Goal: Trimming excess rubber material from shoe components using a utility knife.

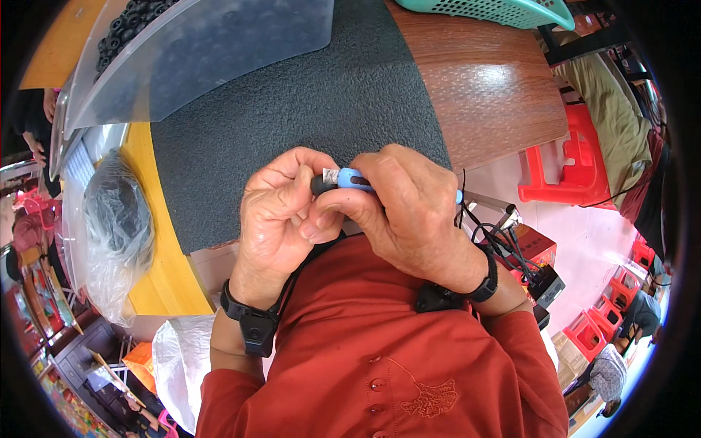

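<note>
Both hands meet over the near edge of a dark grey rubber mat (pixel 307 95). My left hand (pixel 281 219) pinches a small black rubbery piece (pixel 320 184) between thumb and fingers. My right hand (pixel 409 212) is closed around a small blue tool-like part (pixel 353 179) with a white label at its end. The black piece and the blue part touch end to end. Most of the blue part is hidden by my right fingers. Black bands sit on both wrists.
A clear plastic tray (pixel 197 51) with several small black rings lies at the back left. A plastic bag (pixel 117 219) of dark parts sits on the yellow table edge. A teal basket (pixel 504 11) is at the back right. Red stools (pixel 566 168) and cables (pixel 504 241) are to the right.
</note>
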A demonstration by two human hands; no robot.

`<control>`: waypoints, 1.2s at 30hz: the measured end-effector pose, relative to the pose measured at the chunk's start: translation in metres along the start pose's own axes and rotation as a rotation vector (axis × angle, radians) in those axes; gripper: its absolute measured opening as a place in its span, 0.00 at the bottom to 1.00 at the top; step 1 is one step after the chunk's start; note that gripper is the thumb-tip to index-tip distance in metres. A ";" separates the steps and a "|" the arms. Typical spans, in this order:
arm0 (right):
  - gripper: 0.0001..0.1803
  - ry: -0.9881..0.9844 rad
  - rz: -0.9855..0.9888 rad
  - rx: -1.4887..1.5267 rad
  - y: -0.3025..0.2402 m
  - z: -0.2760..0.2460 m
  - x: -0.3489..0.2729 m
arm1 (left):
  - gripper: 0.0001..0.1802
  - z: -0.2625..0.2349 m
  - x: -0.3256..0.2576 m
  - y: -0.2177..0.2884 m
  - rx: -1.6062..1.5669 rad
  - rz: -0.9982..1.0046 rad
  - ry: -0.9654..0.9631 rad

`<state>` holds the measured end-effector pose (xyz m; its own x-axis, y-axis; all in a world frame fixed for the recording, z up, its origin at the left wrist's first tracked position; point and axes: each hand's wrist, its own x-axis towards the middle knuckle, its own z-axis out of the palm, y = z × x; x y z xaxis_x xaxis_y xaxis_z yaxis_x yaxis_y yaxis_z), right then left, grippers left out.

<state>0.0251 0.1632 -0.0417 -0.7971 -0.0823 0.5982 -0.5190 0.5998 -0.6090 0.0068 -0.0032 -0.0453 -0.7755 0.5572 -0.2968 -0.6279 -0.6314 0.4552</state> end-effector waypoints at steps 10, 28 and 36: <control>0.16 0.006 0.020 -0.026 0.001 0.000 -0.001 | 0.15 0.006 -0.001 -0.005 0.110 0.126 0.068; 0.15 -0.007 -0.010 -0.056 0.001 0.002 -0.003 | 0.15 0.009 -0.002 -0.009 0.139 0.150 0.135; 0.15 0.004 -0.047 -0.083 0.002 0.000 0.000 | 0.15 0.008 -0.001 -0.011 0.158 0.162 0.108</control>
<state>0.0242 0.1643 -0.0435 -0.7710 -0.1094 0.6274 -0.5285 0.6594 -0.5346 0.0151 0.0071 -0.0429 -0.8732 0.3892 -0.2933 -0.4830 -0.6112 0.6270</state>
